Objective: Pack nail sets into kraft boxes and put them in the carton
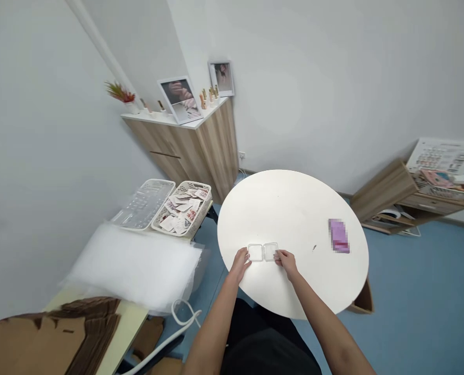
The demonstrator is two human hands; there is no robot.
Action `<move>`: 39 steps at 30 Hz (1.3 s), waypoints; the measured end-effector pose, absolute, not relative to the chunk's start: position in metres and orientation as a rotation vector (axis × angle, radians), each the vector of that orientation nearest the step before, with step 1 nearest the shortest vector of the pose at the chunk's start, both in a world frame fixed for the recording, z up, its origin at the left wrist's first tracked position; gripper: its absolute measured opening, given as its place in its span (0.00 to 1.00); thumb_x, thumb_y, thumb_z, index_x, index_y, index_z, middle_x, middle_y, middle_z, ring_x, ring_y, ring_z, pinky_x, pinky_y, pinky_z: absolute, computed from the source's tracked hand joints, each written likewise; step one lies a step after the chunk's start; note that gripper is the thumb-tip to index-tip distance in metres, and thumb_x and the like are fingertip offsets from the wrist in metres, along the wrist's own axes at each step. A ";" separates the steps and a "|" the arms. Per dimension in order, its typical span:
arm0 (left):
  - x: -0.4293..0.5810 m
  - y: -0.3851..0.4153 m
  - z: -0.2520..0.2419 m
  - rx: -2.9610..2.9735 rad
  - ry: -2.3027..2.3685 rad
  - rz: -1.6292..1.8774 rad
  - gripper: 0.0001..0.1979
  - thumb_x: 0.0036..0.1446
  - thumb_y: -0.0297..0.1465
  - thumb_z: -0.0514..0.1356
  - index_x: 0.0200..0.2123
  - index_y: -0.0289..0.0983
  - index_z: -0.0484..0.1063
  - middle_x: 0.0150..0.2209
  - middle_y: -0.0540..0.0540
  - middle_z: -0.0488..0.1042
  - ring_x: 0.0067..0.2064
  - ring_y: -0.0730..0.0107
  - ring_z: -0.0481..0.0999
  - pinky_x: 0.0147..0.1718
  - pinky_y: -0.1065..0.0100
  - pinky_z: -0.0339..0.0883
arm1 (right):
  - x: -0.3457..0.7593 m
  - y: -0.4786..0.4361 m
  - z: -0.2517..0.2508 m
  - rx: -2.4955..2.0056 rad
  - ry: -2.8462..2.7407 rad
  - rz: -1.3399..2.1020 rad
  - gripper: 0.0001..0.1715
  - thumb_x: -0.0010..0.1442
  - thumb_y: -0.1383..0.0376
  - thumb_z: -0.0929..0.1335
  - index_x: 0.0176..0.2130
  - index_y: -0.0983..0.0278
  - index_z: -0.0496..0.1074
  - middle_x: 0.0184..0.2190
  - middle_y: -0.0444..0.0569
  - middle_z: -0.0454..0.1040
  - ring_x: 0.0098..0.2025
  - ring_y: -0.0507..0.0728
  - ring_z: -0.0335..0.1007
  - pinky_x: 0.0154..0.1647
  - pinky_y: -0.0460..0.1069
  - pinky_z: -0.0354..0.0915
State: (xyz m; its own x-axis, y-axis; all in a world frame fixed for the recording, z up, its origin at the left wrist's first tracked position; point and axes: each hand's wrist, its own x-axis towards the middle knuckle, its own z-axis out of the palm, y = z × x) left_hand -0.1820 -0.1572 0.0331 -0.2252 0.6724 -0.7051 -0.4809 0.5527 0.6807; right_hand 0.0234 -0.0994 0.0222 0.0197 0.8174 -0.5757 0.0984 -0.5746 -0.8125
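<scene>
A small clear plastic box [256, 252] lies on the white round table [282, 208], its two square halves spread side by side. My left hand [240, 263] is closed at the left edge of one half, fingers against its rim. On the other side, my right hand [287, 262] pinches the right edge of the other half. No contents can be made out in either half. To the right on the tabletop is a pixelated purple item [339, 236], and a small dark speck [314, 247] lies between it and my right hand.
Left of the table, a white basket [165, 200] holds many small packets, beside a tray of clear plastic [144, 205]. Nearer are white sheets [134, 263] and stacked cardboard [36, 338]. A wooden cabinet [216, 148] stands behind; a low shelf [388, 190] stands right.
</scene>
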 end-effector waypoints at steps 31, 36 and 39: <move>-0.462 -0.175 0.041 1.925 2.503 0.591 0.29 0.66 0.42 0.49 0.66 0.37 0.57 0.67 0.37 0.57 0.69 0.47 0.50 0.65 0.40 0.40 | -0.386 -0.021 0.121 -0.881 -2.961 0.389 0.24 0.62 0.69 0.62 0.57 0.67 0.67 0.58 0.57 0.68 0.59 0.64 0.58 0.57 0.55 0.56; -0.461 -0.174 0.039 1.890 2.519 0.576 0.28 0.66 0.41 0.49 0.65 0.35 0.58 0.67 0.36 0.57 0.68 0.47 0.51 0.65 0.40 0.40 | -0.397 -0.016 0.126 -0.823 -3.143 0.219 0.16 0.59 0.72 0.64 0.47 0.69 0.72 0.47 0.61 0.74 0.51 0.63 0.65 0.51 0.53 0.58; -0.461 -0.174 0.039 1.878 2.514 0.571 0.28 0.66 0.42 0.48 0.64 0.35 0.59 0.67 0.36 0.57 0.68 0.47 0.51 0.65 0.39 0.39 | -0.399 -0.012 0.135 -0.723 -3.183 0.183 0.14 0.58 0.75 0.64 0.43 0.69 0.74 0.44 0.60 0.75 0.49 0.62 0.66 0.48 0.52 0.58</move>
